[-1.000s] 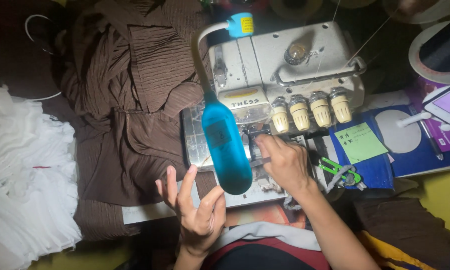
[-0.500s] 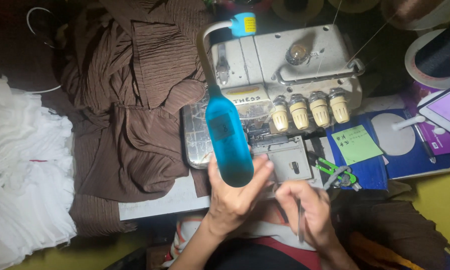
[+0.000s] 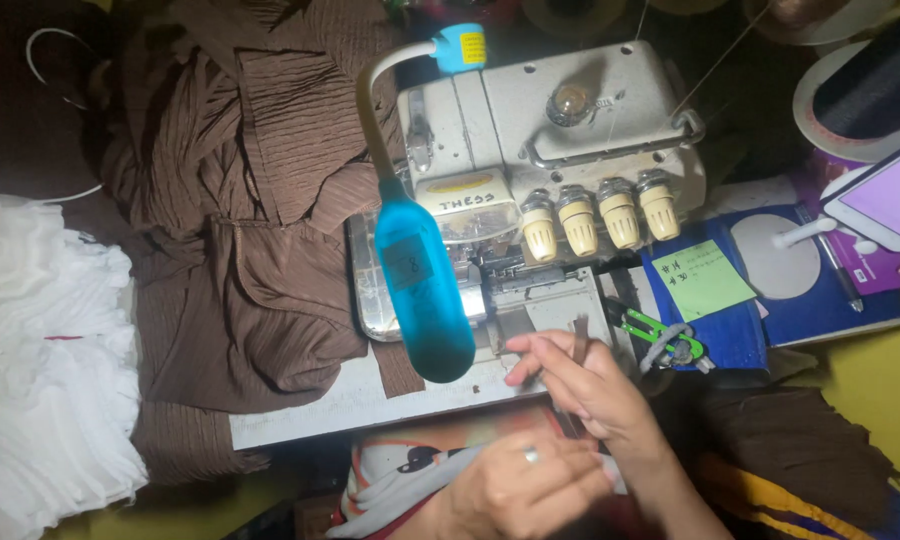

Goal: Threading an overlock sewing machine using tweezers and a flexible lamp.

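Note:
My right hand [image 3: 585, 385] pinches a narrow brown fabric strip [image 3: 579, 337] and holds it upright just in front of the grey overlock sewing machine [image 3: 570, 120]. Below it, close to my body, my left hand [image 3: 525, 490] wears a ring; its curled fingers close on the strip's lower end. A blue gooseneck lamp [image 3: 425, 290] hangs over the machine bed to the left of both hands. Brown pleated fabric [image 3: 240, 250] lies heaped left of the machine.
White gathered fabric [image 3: 40, 370] is piled at the far left. Right of the machine lie green-handled snips [image 3: 650, 328], a green sticky note [image 3: 705, 280] on a blue book, a lit phone [image 3: 885, 195] and a dark thread cone [image 3: 875, 75].
My left hand has drawn back from beside the lamp toward my body. My right hand has come up from the table edge and now holds the brown strip upright.

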